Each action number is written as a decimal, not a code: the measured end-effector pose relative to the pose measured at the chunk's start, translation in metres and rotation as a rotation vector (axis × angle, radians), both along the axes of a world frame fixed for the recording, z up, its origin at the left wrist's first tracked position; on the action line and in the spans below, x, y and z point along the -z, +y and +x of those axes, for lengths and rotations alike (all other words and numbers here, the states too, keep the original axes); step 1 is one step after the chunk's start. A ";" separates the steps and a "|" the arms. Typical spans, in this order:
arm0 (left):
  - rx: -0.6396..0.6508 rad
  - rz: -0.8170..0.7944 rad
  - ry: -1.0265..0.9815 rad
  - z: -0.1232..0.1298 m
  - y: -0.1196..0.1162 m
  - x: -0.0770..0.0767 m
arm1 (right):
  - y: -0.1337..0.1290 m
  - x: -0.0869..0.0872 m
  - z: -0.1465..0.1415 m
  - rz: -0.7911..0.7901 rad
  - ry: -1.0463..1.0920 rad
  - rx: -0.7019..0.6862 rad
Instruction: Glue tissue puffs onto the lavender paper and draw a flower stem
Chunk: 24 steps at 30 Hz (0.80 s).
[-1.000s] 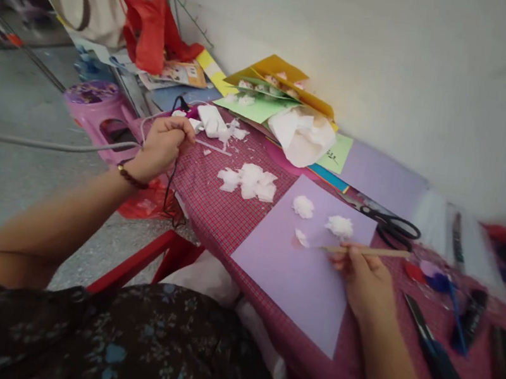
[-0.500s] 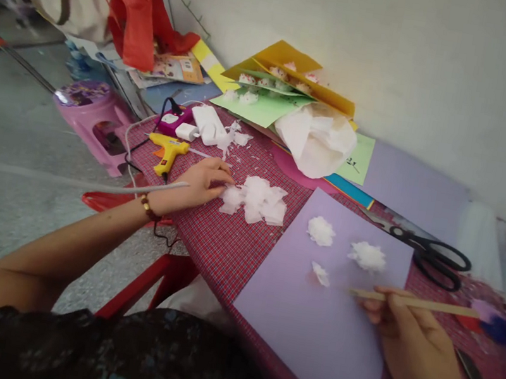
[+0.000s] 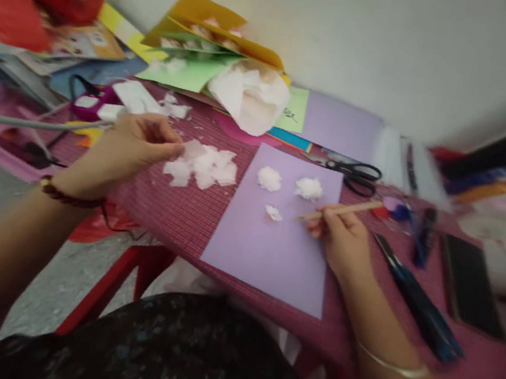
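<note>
My left hand (image 3: 137, 149) is closed in a pinch at the left edge of a loose pile of thin white paper pieces (image 3: 208, 166). Blur hides what its fingertips hold, if anything. My right hand (image 3: 342, 235) grips a thin pale stick (image 3: 346, 209), probably wooden, its tip pointing left over a purple sheet of paper (image 3: 271, 256). On that sheet sit two fluffy white paper puffs, one at left (image 3: 269, 178) and one at right (image 3: 309, 189). Below them lies a smaller white folded piece (image 3: 273, 213), close to the stick's tip.
Black-handled scissors (image 3: 356, 175) lie beyond the sheet's top right corner. Right of my right hand are a dark blue-handled tool (image 3: 421, 306) and a dark flat phone-like object (image 3: 473, 285). A crumpled white paper bundle (image 3: 250, 99) and folded cards (image 3: 212, 23) stand by the wall.
My view has swung right, so the table things appear further left. My left hand has gone from spread fingers beside the white pieces to a pinch. My right hand still holds the stick.
</note>
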<state>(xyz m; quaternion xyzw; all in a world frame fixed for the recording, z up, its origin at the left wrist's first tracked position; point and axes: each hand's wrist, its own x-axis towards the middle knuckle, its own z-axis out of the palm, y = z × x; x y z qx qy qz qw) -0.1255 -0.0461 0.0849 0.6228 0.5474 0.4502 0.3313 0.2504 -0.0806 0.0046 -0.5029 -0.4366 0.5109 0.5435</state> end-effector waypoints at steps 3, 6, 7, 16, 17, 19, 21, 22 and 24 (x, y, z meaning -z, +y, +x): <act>0.109 0.014 -0.051 0.042 0.005 -0.008 | 0.000 -0.005 -0.003 0.033 -0.055 0.005; 0.233 -0.049 -0.119 0.088 0.018 -0.010 | -0.002 -0.008 -0.006 0.079 -0.119 -0.046; 0.258 -0.058 -0.124 0.101 0.023 -0.007 | -0.003 -0.008 -0.007 0.086 -0.136 -0.060; 0.228 -0.161 -0.424 0.142 0.056 0.048 | -0.005 -0.006 -0.013 0.141 -0.262 -0.106; 0.214 -0.183 -0.435 0.140 0.056 0.051 | -0.004 -0.006 -0.014 0.140 -0.262 -0.109; 0.199 -0.213 -0.435 0.137 0.056 0.053 | -0.003 -0.006 -0.015 0.134 -0.255 -0.119; 0.203 -0.226 -0.423 0.135 0.056 0.052 | -0.002 -0.007 -0.017 0.130 -0.248 -0.135; 0.207 -0.231 -0.413 0.135 0.055 0.051 | -0.001 -0.007 -0.018 0.129 -0.244 -0.142; 0.223 -0.237 -0.384 0.136 0.054 0.051 | 0.000 -0.008 -0.020 0.124 -0.234 -0.143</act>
